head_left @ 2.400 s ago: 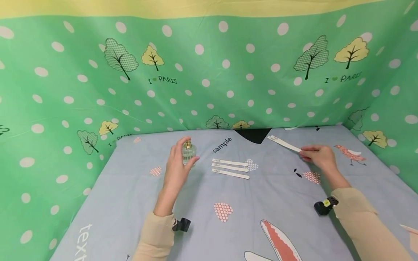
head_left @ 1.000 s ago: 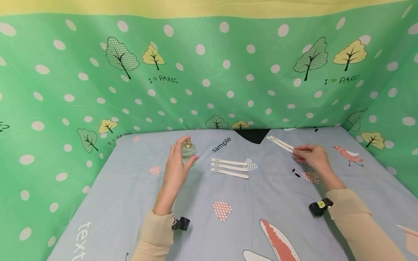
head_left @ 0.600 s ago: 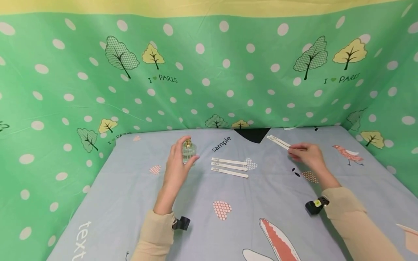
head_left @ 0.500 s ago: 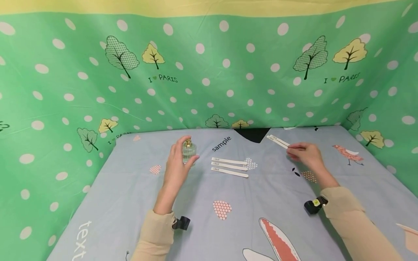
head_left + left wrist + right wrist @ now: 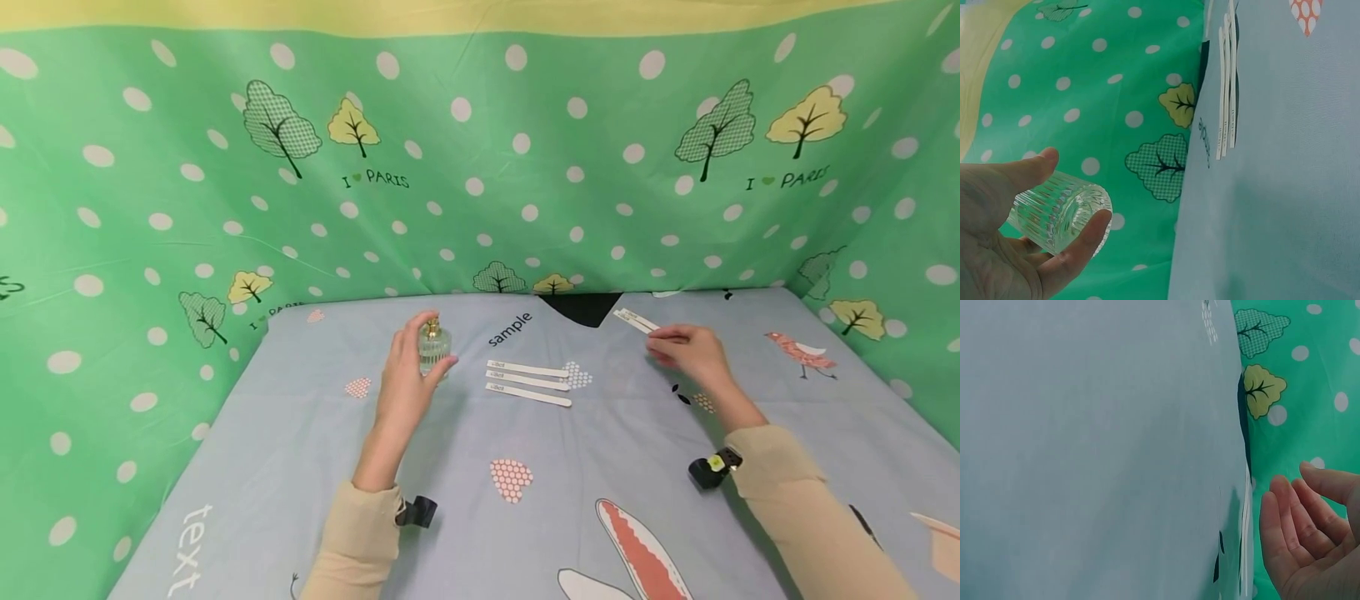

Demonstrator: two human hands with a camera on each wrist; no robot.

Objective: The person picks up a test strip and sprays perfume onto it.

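In the head view my left hand (image 5: 405,379) holds a clear ribbed glass perfume bottle (image 5: 435,348) with a gold neck, fingers on one side and thumb on the other. The left wrist view shows the thick base of the bottle (image 5: 1079,215) between thumb and fingers. My right hand (image 5: 692,358) hovers over two white paper test strips (image 5: 634,320) at the back right, hiding their near ends. Seen from the right wrist, this hand (image 5: 1310,531) has loosely bent fingers, the thumb apart and nothing between them. Three similar strips (image 5: 528,383) lie side by side mid-table.
A grey-blue printed cloth (image 5: 450,533) covers the table. Behind and at both sides hangs a green dotted curtain (image 5: 420,208), meeting the table's back edge. Small black cameras are strapped to the left wrist (image 5: 417,512) and the right wrist (image 5: 708,472).
My right hand has let go of a strip, which lies beside the other at the back right. Since then the hand has slid leftward above them. The left hand and bottle have stayed in place.
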